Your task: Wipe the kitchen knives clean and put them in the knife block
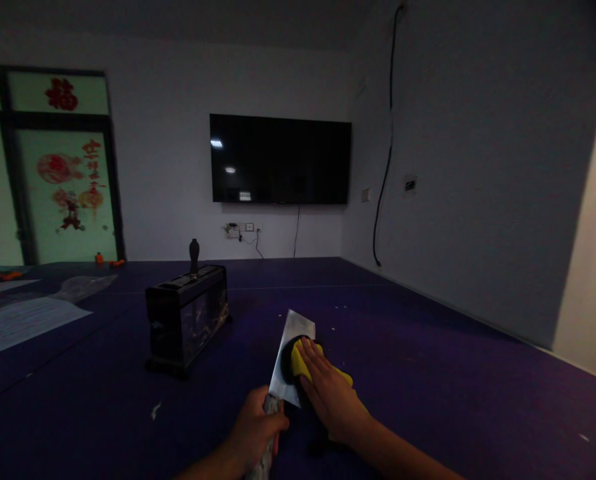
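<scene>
A cleaver (289, 333) with a broad, bright blade points away from me above the dark purple tabletop. My left hand (259, 427) is wrapped round its mottled handle. Against the blade's right side, my right hand (331, 393) presses a yellow and black cloth (303, 363), fingers bent over it. The cloth hides the middle of the blade. Left of the blade stands a dark knife block (183, 320) with see-through sides, and one black handle (194, 253) sticks up from its top.
Papers (31, 321) and a clear plastic bag (85, 287) lie at the far left of the table (453, 400). Small orange items (109, 261) sit near its back edge. White scraps (155, 410) dot the surface. A television (281, 160) hangs on the wall behind; a black cable (389, 147) dangles at right.
</scene>
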Demonstrator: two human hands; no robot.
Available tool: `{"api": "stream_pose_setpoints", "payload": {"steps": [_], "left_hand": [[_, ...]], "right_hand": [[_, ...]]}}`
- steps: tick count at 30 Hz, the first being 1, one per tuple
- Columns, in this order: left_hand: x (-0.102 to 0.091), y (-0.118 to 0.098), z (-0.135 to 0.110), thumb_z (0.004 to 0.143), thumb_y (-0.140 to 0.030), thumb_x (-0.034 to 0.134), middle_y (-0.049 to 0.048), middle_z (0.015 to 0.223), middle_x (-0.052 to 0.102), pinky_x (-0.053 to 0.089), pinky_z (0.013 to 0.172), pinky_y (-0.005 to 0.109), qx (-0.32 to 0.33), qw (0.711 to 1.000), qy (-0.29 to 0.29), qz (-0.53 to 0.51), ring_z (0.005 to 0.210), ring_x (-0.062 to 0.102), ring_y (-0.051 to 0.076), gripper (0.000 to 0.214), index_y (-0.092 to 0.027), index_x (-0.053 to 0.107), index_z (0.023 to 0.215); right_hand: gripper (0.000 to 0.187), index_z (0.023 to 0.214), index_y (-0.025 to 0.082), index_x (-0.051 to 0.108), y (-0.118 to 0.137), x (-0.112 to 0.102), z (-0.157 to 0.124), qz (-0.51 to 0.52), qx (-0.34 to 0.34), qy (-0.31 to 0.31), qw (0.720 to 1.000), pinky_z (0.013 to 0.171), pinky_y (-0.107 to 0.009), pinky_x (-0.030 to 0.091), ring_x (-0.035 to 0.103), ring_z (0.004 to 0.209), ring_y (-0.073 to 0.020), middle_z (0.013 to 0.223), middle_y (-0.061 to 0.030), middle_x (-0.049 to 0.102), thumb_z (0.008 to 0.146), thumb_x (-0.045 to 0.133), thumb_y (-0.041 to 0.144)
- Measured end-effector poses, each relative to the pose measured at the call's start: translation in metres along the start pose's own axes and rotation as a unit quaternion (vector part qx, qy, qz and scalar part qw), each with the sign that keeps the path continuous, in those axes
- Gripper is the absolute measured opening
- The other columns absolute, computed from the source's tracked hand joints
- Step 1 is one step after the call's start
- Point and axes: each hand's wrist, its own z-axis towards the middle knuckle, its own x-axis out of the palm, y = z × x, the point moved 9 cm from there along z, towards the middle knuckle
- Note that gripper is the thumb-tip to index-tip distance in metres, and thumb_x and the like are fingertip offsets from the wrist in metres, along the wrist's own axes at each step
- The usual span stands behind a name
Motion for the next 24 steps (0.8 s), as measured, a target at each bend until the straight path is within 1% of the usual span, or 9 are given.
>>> {"api": "stream_pose_setpoints", "payload": {"steps": [4, 7, 9, 14, 18, 21, 24], "left_hand": [[0.0, -0.001, -0.001, 0.055, -0.02, 0.057, -0.0099, 0.042, 0.038, 0.024, 0.035, 0.016, 0.003, 1.0, 0.006, -0.002, 0.03, 0.032, 0.004, 0.016, -0.017, 0.046, 0.066], [0.001, 0.002, 0.0, 0.054, -0.018, 0.056, -0.01, 0.042, 0.039, 0.024, 0.034, 0.017, -0.004, 1.0, 0.014, 0.005, 0.029, 0.032, 0.004, 0.017, -0.017, 0.045, 0.066], [0.002, 0.005, 0.001, 0.053, -0.017, 0.057, -0.01, 0.043, 0.039, 0.024, 0.034, 0.017, -0.009, 1.0, 0.018, 0.009, 0.029, 0.032, 0.004, 0.018, -0.017, 0.045, 0.067], [0.001, 0.01, 0.005, 0.052, -0.017, 0.06, -0.0097, 0.047, 0.041, 0.025, 0.034, 0.017, -0.004, 1.0, 0.018, 0.002, 0.03, 0.032, 0.003, 0.021, -0.017, 0.047, 0.069], [0.003, 0.009, 0.003, 0.054, -0.019, 0.062, -0.0095, 0.047, 0.041, 0.025, 0.037, 0.017, 0.005, 0.999, 0.042, 0.004, 0.034, 0.035, 0.004, 0.022, -0.017, 0.046, 0.069], [0.006, 0.005, 0.001, 0.054, -0.019, 0.063, -0.0093, 0.047, 0.04, 0.026, 0.039, 0.017, 0.011, 0.998, 0.066, 0.014, 0.036, 0.037, 0.005, 0.022, -0.017, 0.047, 0.069], [0.008, 0.002, 0.0, 0.054, -0.018, 0.062, -0.0092, 0.046, 0.04, 0.024, 0.039, 0.017, 0.016, 0.997, 0.074, 0.019, 0.037, 0.036, 0.004, 0.02, -0.016, 0.049, 0.07]], "right_hand": [[0.052, 0.137, 0.017, 0.021, -0.01, -0.001, 0.0, 0.021, 0.034, -0.026, 0.999, 0.105, -0.04, 0.021, 0.013, 0.129, -0.0208, 0.142, -0.0058, 0.017, 0.09, 0.03, 0.038], [0.053, 0.135, 0.013, 0.026, -0.015, -0.003, -0.001, 0.023, 0.06, -0.038, 0.997, 0.105, -0.039, 0.021, 0.014, 0.129, -0.0202, 0.141, -0.0077, 0.02, 0.09, 0.027, 0.041], [0.054, 0.135, 0.012, 0.026, -0.016, -0.004, -0.001, 0.017, 0.06, -0.039, 0.997, 0.105, -0.039, 0.021, 0.013, 0.129, -0.0198, 0.141, -0.0076, 0.019, 0.09, 0.027, 0.042], [0.052, 0.137, 0.016, 0.019, -0.007, -0.008, -0.001, -0.006, 0.014, -0.044, 0.999, 0.104, -0.04, 0.021, 0.007, 0.13, -0.0202, 0.143, -0.0051, 0.015, 0.09, 0.03, 0.037], [0.052, 0.137, 0.015, 0.018, 0.004, -0.01, 0.0, -0.035, -0.031, -0.03, 0.998, 0.105, -0.039, 0.022, 0.004, 0.13, -0.0205, 0.143, -0.0053, 0.012, 0.09, 0.032, 0.032], [0.052, 0.137, 0.017, 0.019, 0.015, -0.01, -0.002, -0.049, -0.071, -0.007, 0.996, 0.105, -0.04, 0.021, 0.003, 0.13, -0.0215, 0.144, -0.0035, 0.009, 0.088, 0.034, 0.027], [0.054, 0.137, 0.018, 0.017, 0.027, -0.011, -0.004, -0.044, -0.117, 0.028, 0.992, 0.105, -0.04, 0.02, 0.002, 0.13, -0.0225, 0.144, -0.0017, 0.007, 0.087, 0.037, 0.026]]}}
